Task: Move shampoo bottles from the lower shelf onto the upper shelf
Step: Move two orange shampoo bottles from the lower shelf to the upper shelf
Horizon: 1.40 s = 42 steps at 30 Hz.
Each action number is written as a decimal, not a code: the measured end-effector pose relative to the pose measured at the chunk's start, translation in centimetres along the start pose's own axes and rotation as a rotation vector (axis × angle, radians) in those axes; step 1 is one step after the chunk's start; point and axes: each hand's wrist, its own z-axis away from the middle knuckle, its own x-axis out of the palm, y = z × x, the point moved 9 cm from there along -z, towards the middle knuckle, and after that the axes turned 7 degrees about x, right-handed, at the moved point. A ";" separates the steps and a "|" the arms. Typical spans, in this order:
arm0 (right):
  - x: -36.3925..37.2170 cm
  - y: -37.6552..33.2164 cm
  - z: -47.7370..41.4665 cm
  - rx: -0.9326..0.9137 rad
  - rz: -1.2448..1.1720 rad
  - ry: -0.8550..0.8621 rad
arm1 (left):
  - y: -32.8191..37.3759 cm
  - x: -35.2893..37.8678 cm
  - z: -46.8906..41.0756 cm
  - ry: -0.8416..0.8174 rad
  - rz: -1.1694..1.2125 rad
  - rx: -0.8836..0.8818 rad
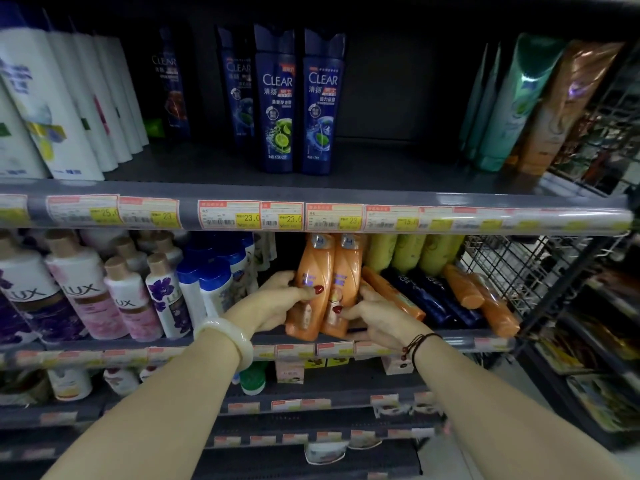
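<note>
The job looks barely begun, as far as I can judge. The upper shelf (pixel 398 164) has a wide bare stretch to the right of the two blue bottles (pixel 298 102), between them and the green and copper tubes (pixel 530 102) at the far right, and I see no orange bottle up there. That gap looks like the place for them.

On the lower shelf (pixel 460 336) I have the two upright orange shampoo bottles (pixel 325 289) pressed side by side, standing at the near edge under the price rail (pixel 311 216). My left hand (pixel 277 303) is curled around the left bottle, thumb across its front and fingers wrapped behind. My right hand (pixel 377 317) is closed against the lower part of the right bottle, thumb on its front. I cannot tell whether their bases rest on the shelf or are just clear of it.

More orange bottles (pixel 481 296) lie on their sides to the right, mixed with dark blue ones (pixel 429 296), so I judge several are left to move after this pair. What remains here is to raise the pair past the rail and stand them in the gap.
</note>
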 end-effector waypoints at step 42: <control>-9.2 -18.6 16.8 -0.448 0.276 0.053 | 24.1 8.1 7.5 -0.070 -0.240 0.455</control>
